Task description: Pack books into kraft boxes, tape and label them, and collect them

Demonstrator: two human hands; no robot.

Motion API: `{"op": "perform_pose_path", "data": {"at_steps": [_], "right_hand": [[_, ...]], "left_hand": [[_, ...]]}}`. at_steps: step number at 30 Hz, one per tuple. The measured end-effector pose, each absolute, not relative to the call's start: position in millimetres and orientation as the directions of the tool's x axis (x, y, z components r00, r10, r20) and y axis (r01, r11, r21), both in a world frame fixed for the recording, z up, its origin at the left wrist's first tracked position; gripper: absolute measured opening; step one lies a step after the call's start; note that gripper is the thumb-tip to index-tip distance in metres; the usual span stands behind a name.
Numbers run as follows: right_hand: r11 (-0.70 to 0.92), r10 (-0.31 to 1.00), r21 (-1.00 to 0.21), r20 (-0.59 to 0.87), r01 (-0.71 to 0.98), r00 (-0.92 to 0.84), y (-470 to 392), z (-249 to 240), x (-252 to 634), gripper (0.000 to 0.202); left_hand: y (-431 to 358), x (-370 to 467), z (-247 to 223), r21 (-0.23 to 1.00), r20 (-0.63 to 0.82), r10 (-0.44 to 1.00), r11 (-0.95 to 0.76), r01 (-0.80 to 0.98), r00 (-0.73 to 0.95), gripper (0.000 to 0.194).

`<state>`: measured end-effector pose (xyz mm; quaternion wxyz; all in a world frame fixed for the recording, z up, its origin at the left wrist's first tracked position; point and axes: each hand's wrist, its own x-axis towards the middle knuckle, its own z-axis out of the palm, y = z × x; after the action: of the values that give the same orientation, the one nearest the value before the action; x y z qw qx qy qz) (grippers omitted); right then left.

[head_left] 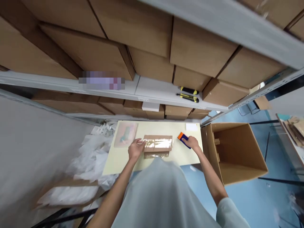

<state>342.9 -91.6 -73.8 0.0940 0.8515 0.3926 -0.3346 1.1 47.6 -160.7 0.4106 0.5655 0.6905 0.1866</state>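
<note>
A small brown cardboard box (158, 146) with shiny clear tape across its top lies on the pale yellow table top (175, 158). My left hand (136, 149) is at the box's left end, thumb and fingertips closed against its edge. To the right of the box, my right hand (193, 142) is wrapped round a flat dark-blue tool with an orange end (182, 138); its exact kind is not clear. The orange end points up and left, apart from the box. At the table's left lies a flat translucent sheet or bag (125, 134) with a pinkish and green pattern.
A large open carton (239, 152) stands right of the table. White plastic wrapping (95, 155) is heaped at the left. Brown boxes (147, 63) fill the shelf (154, 88) above, where two yellow-and-black cutters (188, 94) lie near the edge. A white card (191, 127) lies at the table's back right.
</note>
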Motion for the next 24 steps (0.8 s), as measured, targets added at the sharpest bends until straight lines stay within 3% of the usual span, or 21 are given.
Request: {"op": "perform_pose_path", "data": {"at_steps": [3, 5, 7, 10, 14, 19, 24], "right_hand": [[-0.691, 0.671, -0.225, -0.552, 0.687, 0.495, -66.7, -44.6, 346.1, 0.050], [-0.647, 0.751, -0.366, -0.459, 0.669, 0.474, -38.5, -21.4, 344.8, 0.039], [-0.542, 0.838, -0.458, -0.358, 0.704, 0.412, -5.1, 4.2, 340.4, 0.035], [-0.324, 0.946, -0.503, -0.185, 0.801, 0.267, 48.2, 42.4, 328.4, 0.044], [-0.106, 0.993, -0.349, 0.008, 0.931, 0.117, 115.2, 82.6, 308.3, 0.046], [-0.136, 0.988, -0.053, -0.076, 0.989, 0.132, 176.0, 104.4, 289.8, 0.047], [-0.126, 0.987, 0.020, -0.097, 0.992, 0.128, 203.4, 97.3, 279.9, 0.046]], "left_hand": [[56.1, 28.0, -136.2, 0.787, -0.106, 0.985, -0.003, 0.616, 0.139, 0.040], [65.0, 56.7, -107.7, 0.826, 0.116, 0.956, -0.243, 0.509, 0.268, 0.039], [75.9, 87.2, -72.1, 0.818, 0.315, 0.885, -0.436, 0.375, 0.342, 0.038], [97.7, 124.3, -20.3, 0.762, 0.500, 0.785, -0.599, 0.244, 0.367, 0.040], [139.6, 148.2, 17.0, 0.714, 0.569, 0.745, -0.657, 0.241, 0.347, 0.049], [189.7, 152.8, 7.6, 0.706, 0.528, 0.773, -0.629, 0.324, 0.350, 0.060], [205.7, 145.4, -19.3, 0.719, 0.476, 0.770, -0.619, 0.316, 0.425, 0.068]]}}
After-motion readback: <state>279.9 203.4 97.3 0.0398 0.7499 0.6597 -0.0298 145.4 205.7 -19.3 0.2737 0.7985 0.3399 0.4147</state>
